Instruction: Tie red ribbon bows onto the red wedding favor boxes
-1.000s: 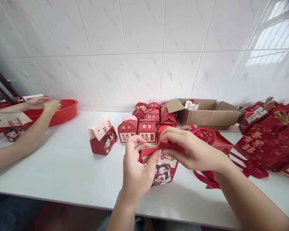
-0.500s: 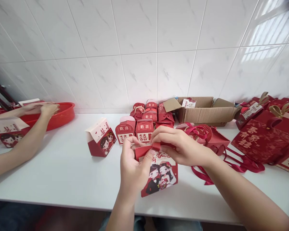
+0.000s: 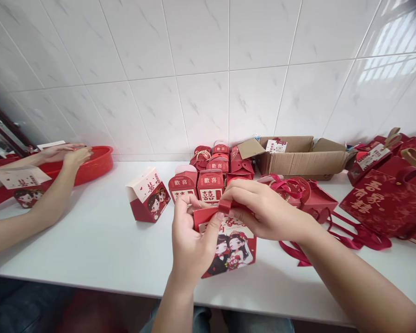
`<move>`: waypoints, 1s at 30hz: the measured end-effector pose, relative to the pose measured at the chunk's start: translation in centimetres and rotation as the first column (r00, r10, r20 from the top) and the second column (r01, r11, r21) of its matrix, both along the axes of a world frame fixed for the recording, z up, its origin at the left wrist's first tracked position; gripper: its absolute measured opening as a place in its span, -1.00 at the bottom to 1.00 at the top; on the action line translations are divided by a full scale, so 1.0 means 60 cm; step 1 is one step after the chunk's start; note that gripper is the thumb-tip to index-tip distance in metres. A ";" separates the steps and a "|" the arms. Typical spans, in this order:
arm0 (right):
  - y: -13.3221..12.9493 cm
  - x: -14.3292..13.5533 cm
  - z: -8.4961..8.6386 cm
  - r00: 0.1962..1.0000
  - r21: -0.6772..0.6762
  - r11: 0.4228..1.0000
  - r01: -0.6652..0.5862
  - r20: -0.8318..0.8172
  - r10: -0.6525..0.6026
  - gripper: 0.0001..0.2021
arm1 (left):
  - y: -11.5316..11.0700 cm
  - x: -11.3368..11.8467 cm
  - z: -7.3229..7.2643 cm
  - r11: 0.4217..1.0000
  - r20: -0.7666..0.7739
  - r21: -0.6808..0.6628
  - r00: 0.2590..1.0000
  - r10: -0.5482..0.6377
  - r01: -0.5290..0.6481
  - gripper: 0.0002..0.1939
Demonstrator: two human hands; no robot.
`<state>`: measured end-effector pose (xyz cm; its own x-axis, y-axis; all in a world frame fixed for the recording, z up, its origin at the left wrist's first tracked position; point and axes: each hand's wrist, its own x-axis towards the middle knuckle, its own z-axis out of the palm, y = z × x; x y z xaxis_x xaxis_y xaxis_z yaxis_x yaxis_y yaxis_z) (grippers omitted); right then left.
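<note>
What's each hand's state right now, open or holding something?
Left hand: closed, holding the couple-print box near its top.
Right hand: closed, pinching the red ribbon at the box's top.

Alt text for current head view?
Left hand grips a red box printed with a couple while the right hand pinches a red strip at its top, at a white table. Beyond: small red boxes, an open cardboard carton; far left, a co-worker's hands near a red basin.
</note>
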<state>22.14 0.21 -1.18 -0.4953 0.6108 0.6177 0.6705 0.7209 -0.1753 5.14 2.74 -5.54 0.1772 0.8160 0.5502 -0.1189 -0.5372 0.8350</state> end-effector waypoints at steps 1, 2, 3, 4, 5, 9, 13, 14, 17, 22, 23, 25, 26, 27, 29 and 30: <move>0.000 -0.001 0.001 1.000 0.002 1.000 0.008 -0.005 -0.008 -0.91 | 0.002 0.001 -0.003 0.998 -0.004 0.055 1.000 0.014 -0.014 -0.69; -0.001 -0.001 0.001 1.000 0.006 1.000 0.014 -0.008 -0.014 -0.89 | 0.003 0.002 -0.005 0.994 -0.005 0.110 1.000 0.030 -0.029 -0.68; -0.001 -0.001 0.002 1.000 0.015 1.000 0.021 -0.011 -0.021 -0.86 | 0.005 0.003 -0.008 0.986 -0.005 0.160 0.999 0.046 -0.045 -0.67; 0.000 -0.001 0.002 1.000 0.026 0.999 0.028 -0.013 -0.028 -0.84 | 0.006 0.004 -0.010 0.977 -0.002 0.204 0.998 0.062 -0.060 -0.66; 0.000 -0.001 0.002 0.999 0.037 0.999 0.035 -0.015 -0.035 -0.82 | 0.008 0.005 -0.012 0.969 0.005 0.235 0.997 0.073 -0.072 -0.65; 0.001 0.000 0.002 0.999 0.053 0.998 0.038 0.004 -0.038 -0.79 | 0.008 0.011 -0.011 0.972 0.068 0.220 0.995 0.074 -0.087 -0.61; 0.001 0.003 0.001 0.996 0.052 0.996 0.076 0.034 -0.078 -0.73 | 0.004 0.013 -0.002 0.992 0.140 0.110 0.989 0.050 -0.066 -0.58; 0.001 0.005 0.000 0.995 0.045 0.995 0.088 0.037 -0.090 -0.71 | 0.004 0.012 0.001 0.997 0.140 0.074 0.990 0.025 -0.036 -0.59; 0.002 0.011 -0.001 0.993 0.019 0.994 0.112 0.041 -0.112 -0.70 | 0.007 0.005 0.004 0.996 0.118 -0.007 0.990 -0.082 0.083 -0.65; 0.001 0.015 0.000 0.989 0.131 0.981 0.145 -0.013 -0.145 -0.73 | 0.035 -0.012 -0.010 0.973 -0.250 0.228 0.968 0.021 0.038 -0.68; -0.002 0.012 0.001 0.991 0.182 0.974 0.133 -0.011 -0.133 -0.74 | 0.041 -0.016 -0.014 0.948 -0.282 0.317 0.957 0.070 0.024 -0.72; -0.012 0.004 0.005 0.996 0.280 0.956 0.084 0.016 -0.092 -0.75 | 0.050 -0.026 -0.017 0.876 -0.232 0.481 0.964 0.131 -0.003 -0.77; -0.019 -0.002 0.007 0.997 0.314 0.948 0.057 0.028 -0.069 -0.76 | 0.051 -0.032 -0.016 0.836 -0.182 0.549 0.973 0.140 -0.017 -0.77; -0.028 -0.007 0.008 0.999 0.334 0.942 0.035 0.026 -0.046 -0.78 | 0.050 -0.039 -0.013 0.797 -0.142 0.604 0.980 0.140 -0.026 -0.76; -0.047 -0.016 0.008 1.000 0.324 0.946 0.016 -0.010 -0.014 -0.81 | 0.040 -0.054 -0.002 0.723 -0.107 0.691 0.984 0.141 -0.029 -0.77; -0.057 -0.020 0.007 1.000 0.302 0.953 0.008 -0.030 0.001 -0.80 | 0.032 -0.062 0.003 0.691 -0.112 0.723 0.984 0.141 -0.017 -0.78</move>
<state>20.94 -3.22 -0.78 -0.4724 0.3948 0.7880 0.6709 0.7409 0.0310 1.42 4.68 -5.33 0.2592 0.1983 0.9453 0.0418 -0.9801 0.1941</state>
